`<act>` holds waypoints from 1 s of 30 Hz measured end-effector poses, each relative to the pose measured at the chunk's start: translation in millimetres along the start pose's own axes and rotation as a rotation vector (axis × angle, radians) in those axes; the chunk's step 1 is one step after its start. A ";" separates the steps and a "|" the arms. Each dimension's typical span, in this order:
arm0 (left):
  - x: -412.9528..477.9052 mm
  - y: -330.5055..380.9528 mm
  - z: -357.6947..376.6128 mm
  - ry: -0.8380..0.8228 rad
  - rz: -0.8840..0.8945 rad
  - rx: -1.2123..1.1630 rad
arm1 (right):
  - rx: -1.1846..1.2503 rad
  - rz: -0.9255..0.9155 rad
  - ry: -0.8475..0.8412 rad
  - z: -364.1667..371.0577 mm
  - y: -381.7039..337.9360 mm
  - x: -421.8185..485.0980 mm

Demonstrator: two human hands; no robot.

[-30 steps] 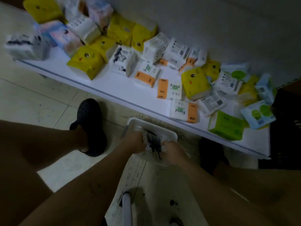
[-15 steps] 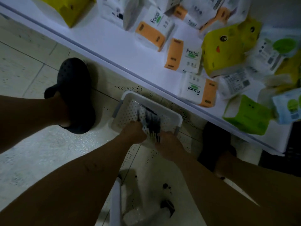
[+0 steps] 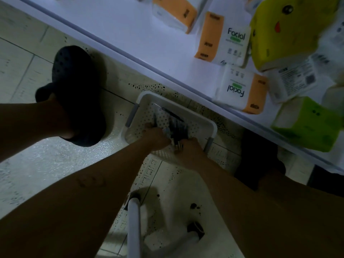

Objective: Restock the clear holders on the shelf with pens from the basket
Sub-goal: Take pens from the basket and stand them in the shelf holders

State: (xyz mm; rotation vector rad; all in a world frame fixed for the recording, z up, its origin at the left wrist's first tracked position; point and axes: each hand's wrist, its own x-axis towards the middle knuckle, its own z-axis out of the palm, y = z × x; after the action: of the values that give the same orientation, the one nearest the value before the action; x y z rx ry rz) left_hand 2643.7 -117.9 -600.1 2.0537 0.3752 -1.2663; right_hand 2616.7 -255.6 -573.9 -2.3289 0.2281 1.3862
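A white perforated basket (image 3: 202,119) with grey handles sits on the tiled floor below the shelf edge. Inside lies a bunch of dark pens (image 3: 176,127). My left hand (image 3: 155,135) reaches in from the left and grips the bunch. My right hand (image 3: 189,148) closes on the same bunch from the right, at its near end. The fingers of both hands are mostly hidden behind the backs of the hands. No clear holders are in view.
A low white shelf (image 3: 134,34) runs diagonally above the basket, loaded with tissue packs (image 3: 221,38) in orange, yellow and green. My black clog (image 3: 78,94) stands left of the basket. A white stool leg (image 3: 134,226) is below my arms.
The view has dropped closer to the basket. Both hands stay in the basket and have gathered the pens tighter between them.
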 end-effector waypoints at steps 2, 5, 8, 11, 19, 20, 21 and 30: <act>0.4 -2.4 -1.5 0.059 -0.059 -0.253 | 0.004 0.007 -0.028 0.2 -2.3 4.2; -0.8 -4.1 -3.2 0.059 -0.125 -0.523 | -0.006 -0.007 0.031 5.1 -1.5 8.3; -0.5 -3.3 -3.3 0.063 -0.171 -0.605 | 0.020 0.011 0.021 10.5 -0.6 11.3; 1.0 -2.8 -4.8 0.082 -0.224 -0.699 | 0.055 0.015 -0.001 13.9 2.2 16.3; -3.1 -7.9 -8.3 0.167 -0.213 -0.843 | 0.139 -0.016 0.058 21.8 6.9 21.4; -3.8 -7.9 -6.7 0.184 -0.198 -0.833 | 0.151 -0.011 0.061 19.7 6.6 21.3; -5.2 -7.4 -4.9 0.200 -0.177 -0.827 | 0.178 -0.007 0.065 18.1 7.2 21.9; -30.2 4.4 -5.7 0.131 -0.045 -0.833 | 0.148 -0.040 0.292 7.5 5.9 -0.9</act>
State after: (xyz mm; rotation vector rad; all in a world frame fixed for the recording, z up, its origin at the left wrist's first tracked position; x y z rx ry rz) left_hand 2635.4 -114.0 -570.4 1.4071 0.8483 -0.7924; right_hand 2608.2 -257.7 -577.8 -2.3880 0.3551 0.9714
